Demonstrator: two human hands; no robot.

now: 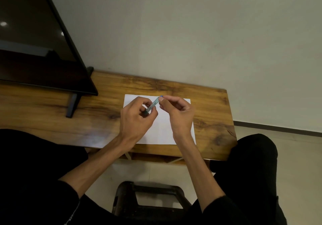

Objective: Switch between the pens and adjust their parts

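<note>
A slim blue-green pen [153,104] with a blue end is held slantwise over a white sheet of paper [163,129] that lies on a wooden table [210,113]. My left hand [137,115] grips the pen's lower end with curled fingers. My right hand [176,113] pinches the upper end near the blue tip. Both hands hover just above the sheet.
A dark flat screen [34,41] on a black stand [72,105] fills the table's left part. A pale wall rises behind. Below the table's front edge stands a dark stool [148,200]. My dark-clothed knees flank it.
</note>
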